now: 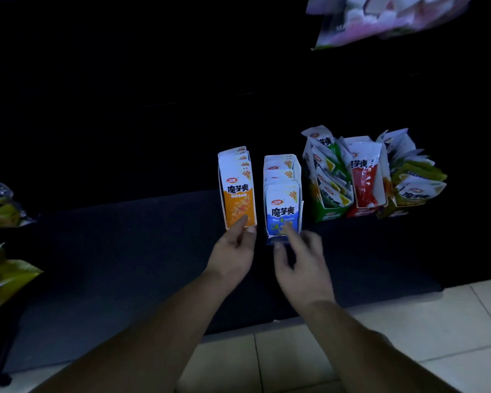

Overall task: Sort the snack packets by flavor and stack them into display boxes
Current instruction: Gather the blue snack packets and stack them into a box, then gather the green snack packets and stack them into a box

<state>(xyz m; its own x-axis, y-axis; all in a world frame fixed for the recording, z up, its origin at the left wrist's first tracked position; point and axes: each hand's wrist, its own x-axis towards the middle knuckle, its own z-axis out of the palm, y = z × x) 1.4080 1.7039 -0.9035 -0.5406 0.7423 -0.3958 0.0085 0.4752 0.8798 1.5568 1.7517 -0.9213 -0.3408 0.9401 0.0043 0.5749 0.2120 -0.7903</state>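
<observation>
Near the front edge of the dark table (125,251), we see five display boxes in a row, right of centre. The left hand (233,251) pinches the near end of the orange box (237,188) between forefinger and thumb; the box is packed with orange packets (238,202) standing in file. Just beside it is the blue box (297,177), where the right hand (301,259), blurred, fingers loosely spread and gripping nothing, rests a fingertip on the front blue packet (282,205). Further right, close together, stand the green box (330,215), the red box (383,171) and the yellow-green box (391,212), their packets leaning untidily. Larger snack bags (0,205) lie at the table's left edge. Pale floor tiles (408,336) show below.
</observation>
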